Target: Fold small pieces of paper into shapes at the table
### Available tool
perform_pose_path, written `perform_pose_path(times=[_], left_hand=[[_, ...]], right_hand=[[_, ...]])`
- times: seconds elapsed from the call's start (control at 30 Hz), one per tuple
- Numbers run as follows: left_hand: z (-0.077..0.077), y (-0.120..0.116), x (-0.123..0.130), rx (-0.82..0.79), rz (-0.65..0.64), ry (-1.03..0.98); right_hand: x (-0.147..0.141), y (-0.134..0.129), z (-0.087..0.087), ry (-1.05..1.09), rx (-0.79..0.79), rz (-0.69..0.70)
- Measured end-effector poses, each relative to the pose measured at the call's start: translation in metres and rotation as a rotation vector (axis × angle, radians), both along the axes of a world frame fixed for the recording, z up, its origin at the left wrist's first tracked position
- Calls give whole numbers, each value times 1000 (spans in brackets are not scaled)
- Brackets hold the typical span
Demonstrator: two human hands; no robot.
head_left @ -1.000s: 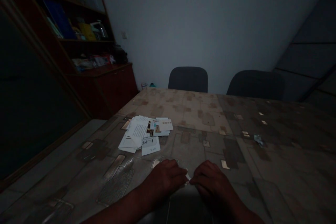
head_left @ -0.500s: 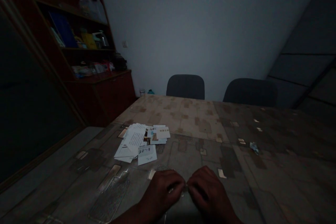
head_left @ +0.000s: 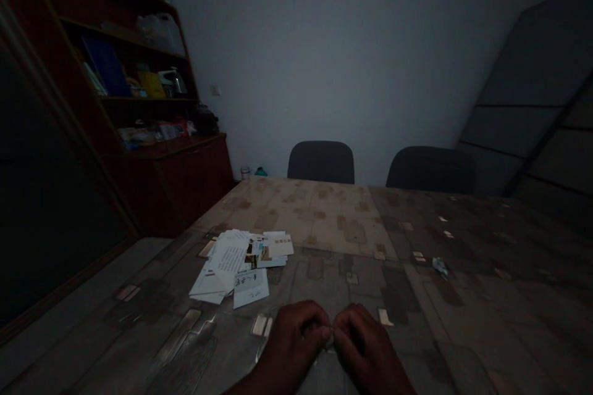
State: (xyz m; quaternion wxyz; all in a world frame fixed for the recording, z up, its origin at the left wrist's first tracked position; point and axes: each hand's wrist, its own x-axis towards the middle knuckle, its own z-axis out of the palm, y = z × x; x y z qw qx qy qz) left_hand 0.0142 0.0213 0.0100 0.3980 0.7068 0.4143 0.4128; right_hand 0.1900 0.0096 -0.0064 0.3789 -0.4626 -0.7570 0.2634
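Low in the centre of the head view, my left hand [head_left: 296,339] and my right hand [head_left: 364,342] meet fingertip to fingertip above the table [head_left: 324,284]. Both are closed in a pinch. Something small and pale shows between the fingertips, too dark and small to name. A loose pile of printed cards and papers [head_left: 231,257] lies on the table to the left, beyond my left hand. A small crumpled piece [head_left: 440,267] rests on the table to the right.
Two dark chairs [head_left: 320,162] stand at the table's far edge. A wooden shelf cabinet [head_left: 194,176] fills the left side. A glass [head_left: 245,171] and a teal object [head_left: 260,171] are near the far left corner.
The view has tilted and shifted slightly, so the table and cards appear lower and further left. My hands remain pinched together, with my left hand a little further right in view.
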Motion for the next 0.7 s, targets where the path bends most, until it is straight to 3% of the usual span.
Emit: perform_pose_path(times=[0.1,0.17,0.5,0.7], left_hand=[[-5,1,-1,-190,-6,-112],[-7,0,-2,-240,-11,-148],[-8,1,-1,-67,70,105],[-12,3,-4,-83,26,-4]], right_hand=[[-2,1,2,108,-184,7],[-3,1,3,135,-227,13],[-6,-3,-2,24,-98,-60],[-6,-5,-2,83,-148,-41]])
